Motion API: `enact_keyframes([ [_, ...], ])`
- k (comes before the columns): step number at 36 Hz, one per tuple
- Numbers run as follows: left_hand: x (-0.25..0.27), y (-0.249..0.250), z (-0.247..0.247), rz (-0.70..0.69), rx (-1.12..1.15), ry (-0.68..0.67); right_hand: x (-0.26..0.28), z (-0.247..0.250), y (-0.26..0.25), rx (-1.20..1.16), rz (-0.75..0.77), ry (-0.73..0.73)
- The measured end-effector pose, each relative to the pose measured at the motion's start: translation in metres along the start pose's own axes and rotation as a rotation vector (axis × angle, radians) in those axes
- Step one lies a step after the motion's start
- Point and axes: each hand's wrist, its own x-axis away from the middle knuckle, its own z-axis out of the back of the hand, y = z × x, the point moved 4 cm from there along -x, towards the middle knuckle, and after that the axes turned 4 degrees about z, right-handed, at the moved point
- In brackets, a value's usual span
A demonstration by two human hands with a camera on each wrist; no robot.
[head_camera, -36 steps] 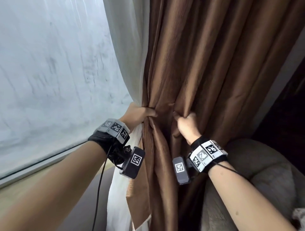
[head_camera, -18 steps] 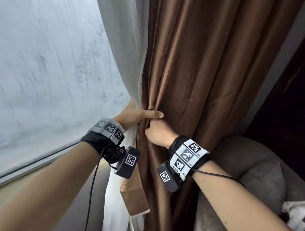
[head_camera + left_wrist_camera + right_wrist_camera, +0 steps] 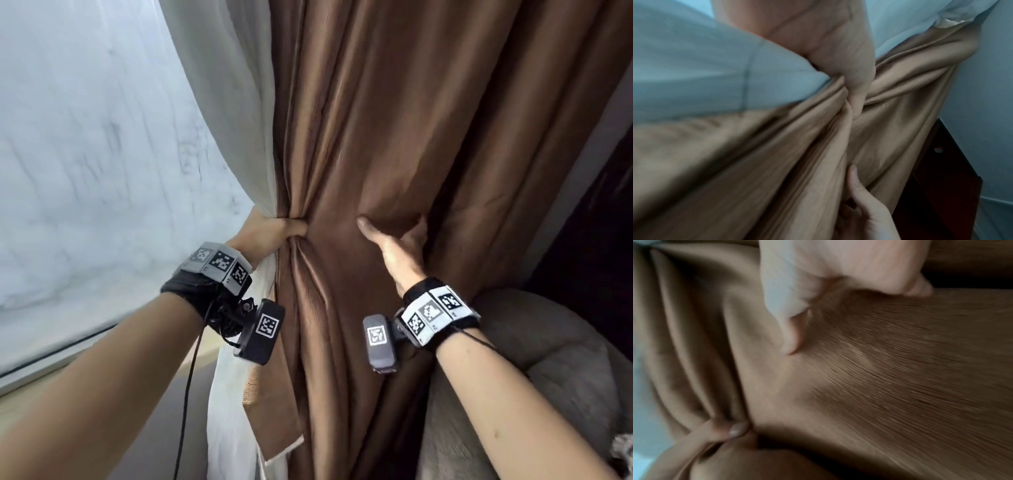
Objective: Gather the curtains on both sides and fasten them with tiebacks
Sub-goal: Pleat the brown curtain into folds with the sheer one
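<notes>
Brown curtain (image 3: 394, 137) bunched in gripping left hand (image 3: 270, 233); right hand (image 3: 400, 246) pinching fold at 3 o'clock. Sheer curtain (image 3: 233, 102), window (image 3: 85, 154) at 9; armchair (image 3: 555, 359) at 4.

Daylight from window (image 3: 102, 154) at left – right side dim; both wrist views motion-blurred, head view edge-warped.

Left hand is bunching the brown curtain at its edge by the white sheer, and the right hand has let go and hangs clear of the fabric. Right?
Not quite. The right hand has not let go: in the head view its fingers reach behind a fold of the brown curtain, thumb in front. The left hand does bunch the edge beside the white sheer.
</notes>
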Motion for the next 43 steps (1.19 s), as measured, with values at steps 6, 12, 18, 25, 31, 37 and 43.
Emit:
enact_keyframes([
  [6,0.003,-0.001,-0.001,0.062,-0.018,-0.042,0.005,-0.021,0.0,-0.246,0.025,-0.31],
  [12,0.0,-0.007,-0.003,0.137,-0.001,-0.008,0.033,-0.038,-0.017,-0.184,0.128,-0.451],
  [18,0.0,-0.008,-0.008,0.106,-0.002,0.011,0.027,-0.027,-0.016,0.168,0.136,-0.104],
  [25,0.008,-0.014,-0.015,0.069,-0.031,-0.003,0.024,-0.007,-0.007,0.096,0.04,-0.117],
  [31,0.018,-0.021,-0.035,0.081,-0.074,-0.099,0.045,-0.011,-0.007,0.102,-0.013,-0.251],
  [37,0.018,-0.017,-0.04,0.106,-0.07,-0.23,0.059,-0.011,-0.023,0.309,0.087,-0.372],
  [43,0.02,-0.014,-0.035,0.119,-0.015,-0.245,0.063,-0.02,-0.018,0.277,0.067,-0.312],
])
